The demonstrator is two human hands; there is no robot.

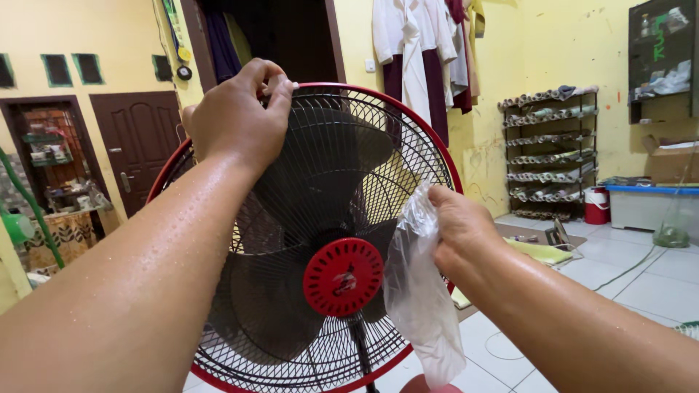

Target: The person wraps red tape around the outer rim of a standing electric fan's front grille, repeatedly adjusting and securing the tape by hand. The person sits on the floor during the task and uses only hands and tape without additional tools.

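Home, hung clothes (419, 51) (yellow walls), shoe rack (546, 149)

— What fills the centre of the frame?
— A standing fan (320, 240), upright: black wire grille, red rim, red hub, dark blades.
— And lower right?
— A crumpled clear plastic bag (422, 291), hanging against the grille.

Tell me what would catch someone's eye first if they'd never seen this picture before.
The big fan with its red-rimmed black wire grille and red round centre cap fills the middle of the view. The left hand grips the top of the rim, while the right hand holds a crumpled clear plastic bag against the grille's right side. Behind, clothes hang on the yellow wall at top centre.
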